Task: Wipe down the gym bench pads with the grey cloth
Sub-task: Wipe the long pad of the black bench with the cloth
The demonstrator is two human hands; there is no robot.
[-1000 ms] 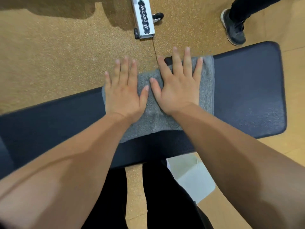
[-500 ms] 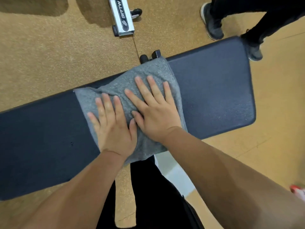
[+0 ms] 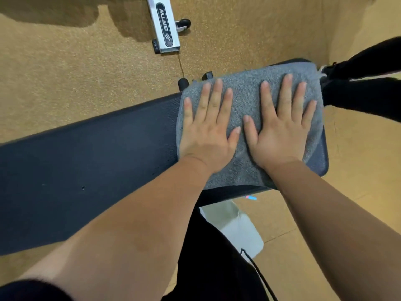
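The grey cloth (image 3: 245, 98) lies spread flat over the right end of the dark blue bench pad (image 3: 97, 161). My left hand (image 3: 208, 131) presses palm-down on the cloth's left half, fingers apart. My right hand (image 3: 280, 129) presses flat on its right half, also with spread fingers. Neither hand grips the fabric. The cloth covers nearly the full width of the pad, and only a thin strip of pad shows past its right edge. The long left part of the pad is bare.
A white frame bar marked BRTW (image 3: 166, 27) with a small wheel (image 3: 183, 25) lies on the cork-coloured floor beyond the bench. Another person's black-clad legs (image 3: 364, 83) stand at the pad's right end. The white bench base (image 3: 236, 227) and a black cord (image 3: 258, 272) are below.
Both hands have slid the cloth along the pad from near its middle to its right end. The other person's legs are now right beside that end.
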